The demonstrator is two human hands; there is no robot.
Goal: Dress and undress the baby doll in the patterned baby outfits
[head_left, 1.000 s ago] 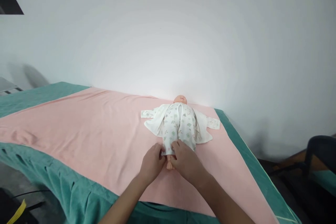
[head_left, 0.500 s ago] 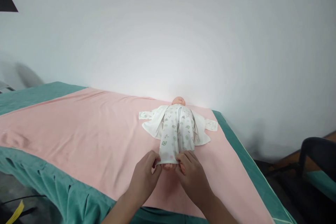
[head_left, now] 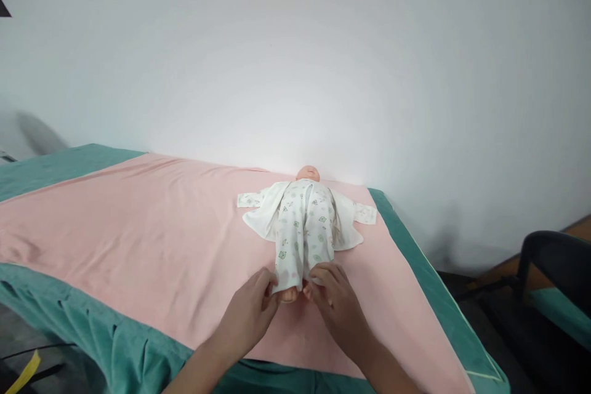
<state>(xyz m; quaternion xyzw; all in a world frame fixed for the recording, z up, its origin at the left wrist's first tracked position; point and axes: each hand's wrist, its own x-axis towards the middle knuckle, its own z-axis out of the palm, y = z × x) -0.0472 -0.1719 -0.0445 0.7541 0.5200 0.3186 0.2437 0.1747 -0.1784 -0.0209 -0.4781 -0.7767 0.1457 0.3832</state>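
A baby doll lies on its back, head toward the wall and feet toward me. Its arms are spread in the printed sleeves of a white baby jacket, whose front panels are laid open to both sides. White baby trousers with a small green print cover its body and legs; the toes show below the hem. My left hand is closed, pinching the hem of the left trouser leg between thumb and fingers. My right hand, also closed, pinches the right leg's hem beside the other foot, partly hiding it.
Under the doll is a pink cloth over a table with a green cover. A white wall rises behind it. At the right stands a dark chair. A yellow strip shows low at the left.
The hem was stretched straight across both feet; now the two trouser legs lie more apart and more of the feet shows. Both hands keep hold. The view has shifted slightly.
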